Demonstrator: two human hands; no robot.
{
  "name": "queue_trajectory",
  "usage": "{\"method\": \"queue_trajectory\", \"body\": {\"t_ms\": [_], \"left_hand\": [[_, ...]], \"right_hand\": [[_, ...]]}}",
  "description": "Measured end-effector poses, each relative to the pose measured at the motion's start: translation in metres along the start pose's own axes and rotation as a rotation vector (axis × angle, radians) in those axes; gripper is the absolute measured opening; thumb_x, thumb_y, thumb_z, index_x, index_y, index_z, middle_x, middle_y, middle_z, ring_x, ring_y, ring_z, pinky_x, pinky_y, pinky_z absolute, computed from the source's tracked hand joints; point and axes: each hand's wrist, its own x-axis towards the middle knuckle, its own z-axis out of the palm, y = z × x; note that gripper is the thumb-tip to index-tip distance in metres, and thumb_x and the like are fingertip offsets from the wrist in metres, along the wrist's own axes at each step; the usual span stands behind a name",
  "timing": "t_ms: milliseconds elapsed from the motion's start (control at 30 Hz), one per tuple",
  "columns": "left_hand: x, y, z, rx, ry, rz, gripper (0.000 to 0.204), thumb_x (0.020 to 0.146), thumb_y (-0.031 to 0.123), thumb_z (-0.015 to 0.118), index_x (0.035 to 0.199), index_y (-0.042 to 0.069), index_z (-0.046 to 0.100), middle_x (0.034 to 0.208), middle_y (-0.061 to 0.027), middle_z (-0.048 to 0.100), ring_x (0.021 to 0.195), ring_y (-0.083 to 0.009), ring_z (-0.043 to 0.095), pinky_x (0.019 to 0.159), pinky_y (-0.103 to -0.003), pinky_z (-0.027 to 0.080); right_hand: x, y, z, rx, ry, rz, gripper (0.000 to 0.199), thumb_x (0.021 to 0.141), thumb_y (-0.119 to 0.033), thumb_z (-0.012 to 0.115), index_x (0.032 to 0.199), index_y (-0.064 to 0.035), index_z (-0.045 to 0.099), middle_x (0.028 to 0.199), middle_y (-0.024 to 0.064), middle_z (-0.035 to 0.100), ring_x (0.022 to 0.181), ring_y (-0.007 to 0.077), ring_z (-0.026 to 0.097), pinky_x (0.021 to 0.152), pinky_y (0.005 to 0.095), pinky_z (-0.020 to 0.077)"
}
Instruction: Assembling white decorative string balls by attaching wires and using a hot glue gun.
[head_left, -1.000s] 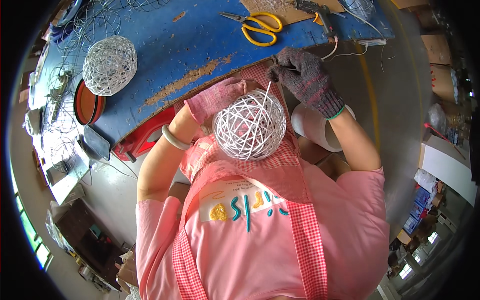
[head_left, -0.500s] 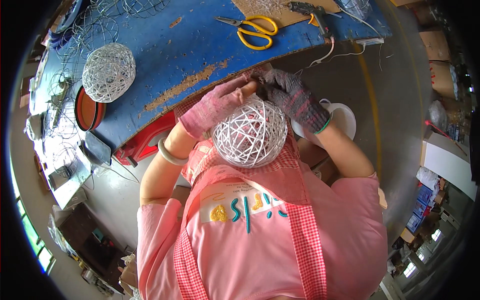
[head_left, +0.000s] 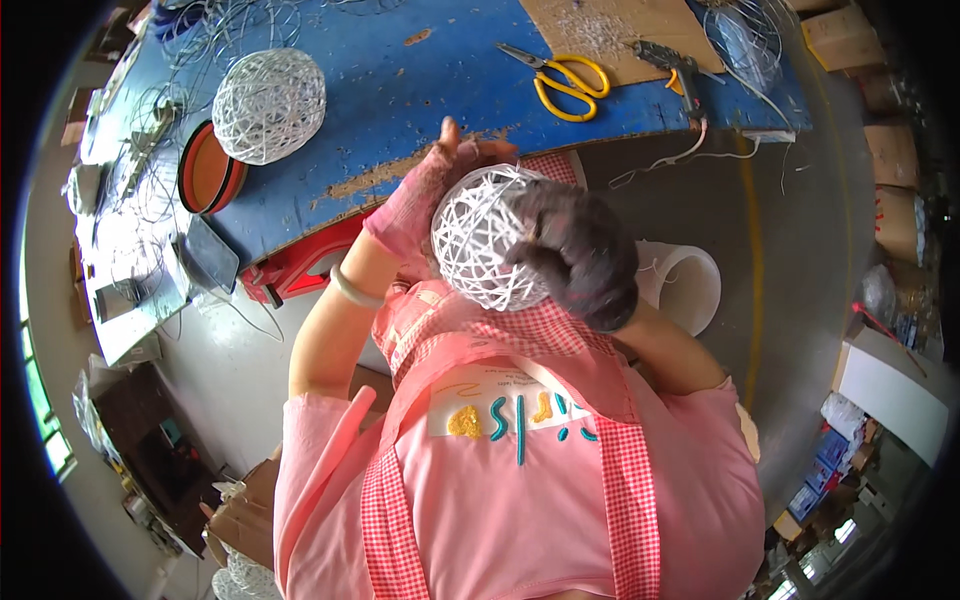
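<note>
A white openwork ball of criss-crossed strands is held in front of my apron, above my lap. My left hand, in a pink glove with bare fingertips, cups its left and far side, the thumb sticking up. My right hand, in a dark grey glove, is curled and closed over the ball's right side, slightly blurred. Whatever its fingers pinch is hidden. On the blue table a second white ball rests beside a round orange-brown container with a black rim.
Yellow-handled scissors and a glue gun lie near the table edge, by a cardboard sheet. Wire frames lie at the far left. A white bucket stands right of my lap. A cable hangs off the edge.
My right hand has come nearer, from the ball's far edge to over its right side. The left hand's thumb has lifted away. The ball has risen and turned slightly; the whole view has shifted.
</note>
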Motion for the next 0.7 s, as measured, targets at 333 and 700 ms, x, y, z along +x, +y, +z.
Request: {"method": "queue_trajectory", "body": {"t_ms": [333,700], "left_hand": [[-0.005,-0.016,0.001,0.441,-0.215,0.080,0.080,0.081,0.057,0.067,0.126,-0.006,0.051,0.115,-0.0130,0.061,0.104,-0.0181,0.061,0.091,-0.032,0.049],[-0.007,-0.028,-0.009,0.363,-0.186,0.116,0.074,0.085,0.049,0.068,0.133,-0.003,0.046,0.122,-0.0079,0.057,0.109,-0.0149,0.056,0.094,-0.031,0.047]], "right_hand": [[-0.015,0.017,-0.014,0.017,-0.025,0.249,0.026,0.079,-0.025,0.075,0.086,-0.0078,0.057,0.087,0.0085,0.063,0.079,0.0276,0.061,0.070,0.0377,0.0486],[-0.010,0.054,0.007,-0.024,-0.044,0.308,0.022,0.089,-0.027,0.065,0.084,-0.0061,0.059,0.076,0.0122,0.059,0.070,0.0309,0.060,0.062,0.0383,0.0473]]}}
